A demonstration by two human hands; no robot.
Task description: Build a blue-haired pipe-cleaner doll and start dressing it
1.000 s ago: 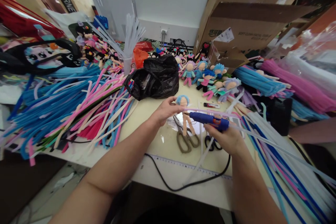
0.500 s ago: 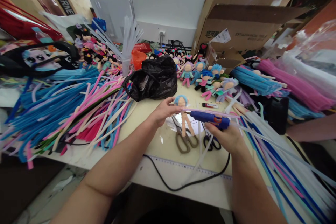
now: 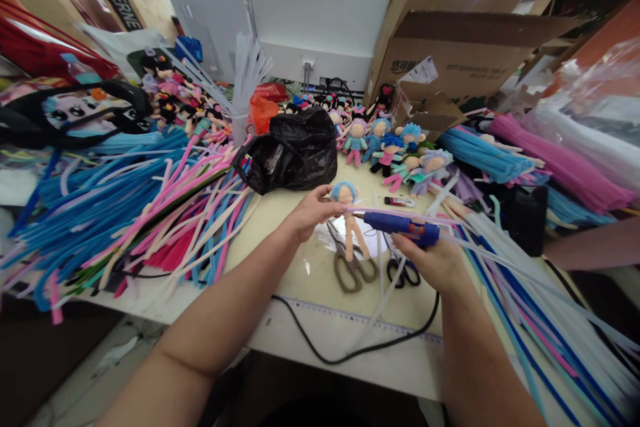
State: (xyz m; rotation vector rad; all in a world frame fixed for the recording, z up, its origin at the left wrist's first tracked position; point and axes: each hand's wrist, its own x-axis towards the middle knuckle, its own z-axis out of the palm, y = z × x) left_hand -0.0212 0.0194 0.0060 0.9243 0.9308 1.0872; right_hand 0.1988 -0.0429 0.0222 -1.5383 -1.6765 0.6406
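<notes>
My left hand (image 3: 310,212) pinches a small pipe-cleaner doll (image 3: 349,217) with blue hair and bare peach legs, held over the table. My right hand (image 3: 434,261) grips a blue glue gun (image 3: 403,226), its nozzle pointing left at the doll's body. A thin pink pipe cleaner (image 3: 415,217) runs along the top of the gun toward the doll. Two pairs of scissors (image 3: 356,267) lie on the table just below the doll.
A black plastic bag (image 3: 295,150) sits behind my hands. Several finished dolls (image 3: 395,150) lie at the back centre. Heaps of blue and pink pipe cleaners (image 3: 125,207) fill the left, white and blue ones (image 3: 540,307) the right. A cardboard box (image 3: 465,47) stands behind. Another person's arm (image 3: 595,247) rests at the right edge.
The doll and glue gun have shifted very slightly; both hands keep their grips. Otherwise nothing has moved.
</notes>
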